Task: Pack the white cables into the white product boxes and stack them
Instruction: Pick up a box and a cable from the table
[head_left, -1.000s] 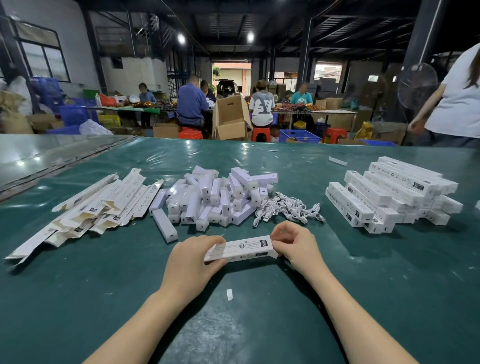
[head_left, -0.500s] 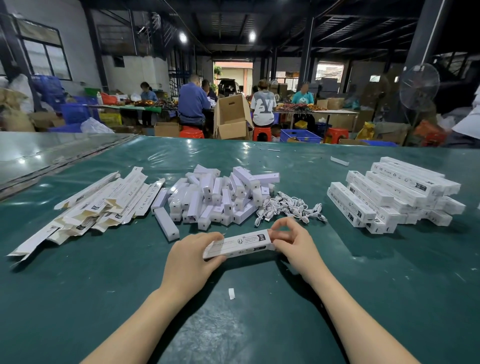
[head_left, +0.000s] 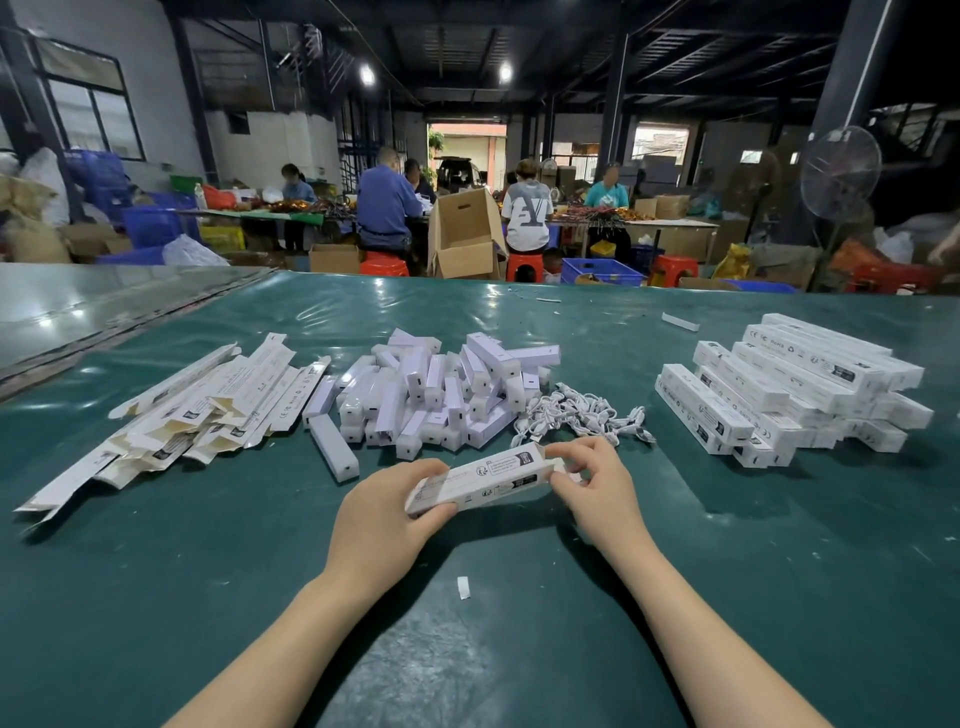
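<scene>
Left hand (head_left: 382, 519) grips the product box (head_left: 480, 478) at its left end. Right hand (head_left: 592, 480) pinches the flap end. Cable pile (head_left: 582, 415) lies at the box's 1 o'clock. Judgement: brace with the left, tuck the flap in square, then move the box to the finished stack (head_left: 789, 384) at 2 o'clock.

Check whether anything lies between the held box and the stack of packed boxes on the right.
Nothing visible blocks it: bare table separates the box from the stack; the cable pile lies just behind that path.
</scene>
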